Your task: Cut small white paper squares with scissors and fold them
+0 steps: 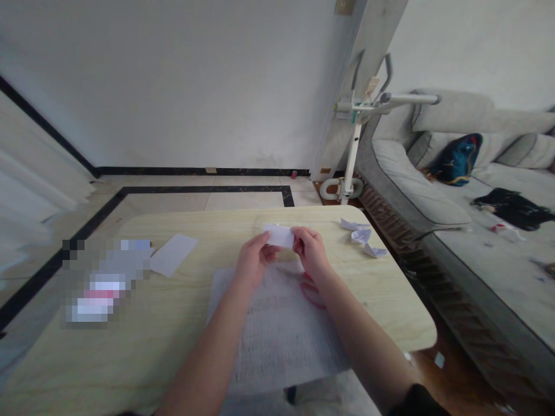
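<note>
Both my hands hold a small white piece of folded paper [280, 235] above the middle of a light wooden table [182, 346]. My left hand [252, 260] pinches its left end and my right hand [310, 251] pinches its right end, fingers closed. Beneath my forearms lies a large printed sheet of paper [277, 335]. Red-handled scissors [313, 292] rest on that sheet, partly hidden under my right wrist.
A white paper slip [173, 254] lies left of my hands, beside a blurred-out patch. Folded paper shapes [362, 236] sit at the table's far right edge. A grey sofa [477, 190] with a blue bag and dark clothes stands to the right; a white scooter [353, 144] leans by the wall.
</note>
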A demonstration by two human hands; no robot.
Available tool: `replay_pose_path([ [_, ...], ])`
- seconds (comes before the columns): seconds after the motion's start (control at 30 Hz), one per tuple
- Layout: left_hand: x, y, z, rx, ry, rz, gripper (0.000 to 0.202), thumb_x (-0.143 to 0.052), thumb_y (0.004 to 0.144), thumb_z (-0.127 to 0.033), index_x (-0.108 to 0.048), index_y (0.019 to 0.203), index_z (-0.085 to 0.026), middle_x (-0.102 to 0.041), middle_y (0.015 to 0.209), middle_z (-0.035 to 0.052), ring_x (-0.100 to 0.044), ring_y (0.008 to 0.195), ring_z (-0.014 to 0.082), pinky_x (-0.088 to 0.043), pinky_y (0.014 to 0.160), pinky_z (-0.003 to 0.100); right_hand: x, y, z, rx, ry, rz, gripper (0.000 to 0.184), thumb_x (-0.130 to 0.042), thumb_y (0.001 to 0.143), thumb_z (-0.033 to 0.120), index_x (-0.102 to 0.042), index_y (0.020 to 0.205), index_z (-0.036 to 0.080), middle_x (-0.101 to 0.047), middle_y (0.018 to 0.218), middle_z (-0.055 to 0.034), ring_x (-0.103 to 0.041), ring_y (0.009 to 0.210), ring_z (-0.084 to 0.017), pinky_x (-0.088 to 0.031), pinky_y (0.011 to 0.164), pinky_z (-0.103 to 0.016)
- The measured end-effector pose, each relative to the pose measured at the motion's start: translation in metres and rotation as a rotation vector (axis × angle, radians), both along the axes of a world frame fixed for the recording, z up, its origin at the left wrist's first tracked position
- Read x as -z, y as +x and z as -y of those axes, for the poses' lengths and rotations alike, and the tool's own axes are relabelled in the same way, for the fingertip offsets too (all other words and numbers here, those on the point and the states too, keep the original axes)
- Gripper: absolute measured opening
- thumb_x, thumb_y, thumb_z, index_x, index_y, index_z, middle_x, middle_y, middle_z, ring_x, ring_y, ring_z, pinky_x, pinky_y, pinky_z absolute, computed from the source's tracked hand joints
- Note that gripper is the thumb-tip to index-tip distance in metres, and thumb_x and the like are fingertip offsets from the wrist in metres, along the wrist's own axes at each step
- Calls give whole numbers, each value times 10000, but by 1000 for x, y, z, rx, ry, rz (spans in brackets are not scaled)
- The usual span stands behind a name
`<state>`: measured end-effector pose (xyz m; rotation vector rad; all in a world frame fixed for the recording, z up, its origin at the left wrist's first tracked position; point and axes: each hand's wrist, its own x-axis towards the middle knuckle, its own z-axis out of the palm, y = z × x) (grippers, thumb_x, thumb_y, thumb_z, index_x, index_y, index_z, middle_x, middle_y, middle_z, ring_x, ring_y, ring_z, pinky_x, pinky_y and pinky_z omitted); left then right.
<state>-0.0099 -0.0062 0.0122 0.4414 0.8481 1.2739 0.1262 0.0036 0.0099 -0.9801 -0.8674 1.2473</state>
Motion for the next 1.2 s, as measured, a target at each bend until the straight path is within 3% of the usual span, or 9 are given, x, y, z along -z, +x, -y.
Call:
replay_pose_path([
  [0.4, 1, 0, 1, 78, 6, -6, 236, -733, 669, -245, -649, 854, -124, -703, 759, 51, -671, 588, 153, -486, 441, 204, -1, 1, 1, 59, -3, 2, 284, -641, 687, 290, -492, 473, 179, -360, 424, 61, -284, 407, -66, -198, 410, -243],
  [0.57, -1, 2, 1, 49, 11, -31, 234, -745, 652, -256, -660, 824, -122, -697, 746, 49, -664, 591, 147, -524, 515, 229, -6, -1, 2, 80, -16, 56, 298, -633, 679, 314, -469, 467, 184, -346, 422, 61, -274, 409, -67, -195, 408, -243],
  [0.9, 0, 3, 3, 35, 123, -370, 320, -728, 661, -406, -687, 783, -113, -696, 690, 64, -637, 528, 158, -527, 523, 273, -2, -1, 0, 120, -14, 5, 262, -645, 680, 312, -495, 508, 183, -352, 423, 70, -291, 407, -67, -188, 401, -234],
  [1.03, -1, 2, 4, 27, 153, -500, 293, -686, 696, -407, -679, 757, -120, -679, 629, 49, -594, 454, 140, -465, 434, 238, -2, -1, 0, 134, -30, 21, 259, -639, 677, 333, -501, 517, 184, -339, 422, 73, -277, 403, -67, -182, 394, -232],
  [1.2, -4, 2, 5, 18, 197, -553, 331, -673, 699, -435, -615, 583, -130, -586, 480, 20, -505, 369, 103, -371, 379, 207, -5, -1, 0, 148, -40, 43, 254, -636, 685, 363, -531, 546, 178, -349, 442, 69, -278, 402, -66, -179, 388, -233],
])
